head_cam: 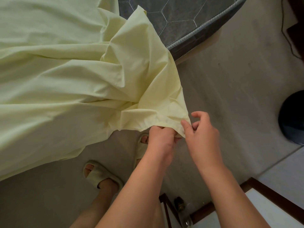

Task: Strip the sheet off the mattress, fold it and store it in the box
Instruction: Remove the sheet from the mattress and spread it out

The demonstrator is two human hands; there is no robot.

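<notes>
Nearest, at the bottom of the frame, two bare forearms reach forward over a grey floor [230, 83]. The feet stand on it in pale slippers [100, 176], and a dark wooden frame with a white panel [266, 204] sits in the lower right corner.

Just above centre-bottom the two hands meet at one corner of the pale yellow sheet [65, 83]. The left hand [162, 139] is clenched around the gathered hem, its fingers [171, 133] curled under the cloth. The right hand [203, 134] sits just beside it and appears to pinch the very tip of the corner between thumb and one finger, while its other fingers are loosely crooked and free of the cloth.

From the hands the sheet rises in deep folds towards the middle and left of the frame. It spreads over the bed there, with its lower edge hanging off the side towards the floor. A dark round thing [292, 117] lies at the right edge; what it is cannot be told.

Farthest, at the upper centre and right, a corner of the grey quilted mattress [181, 17] lies bare, its striped piping showing.

As a judgement, stripping is under way: one corner is off and in hand, but most of the sheet lies on the bed. Pulling the rest free, folding and storing are all left to do. No box shows in this view.
</notes>
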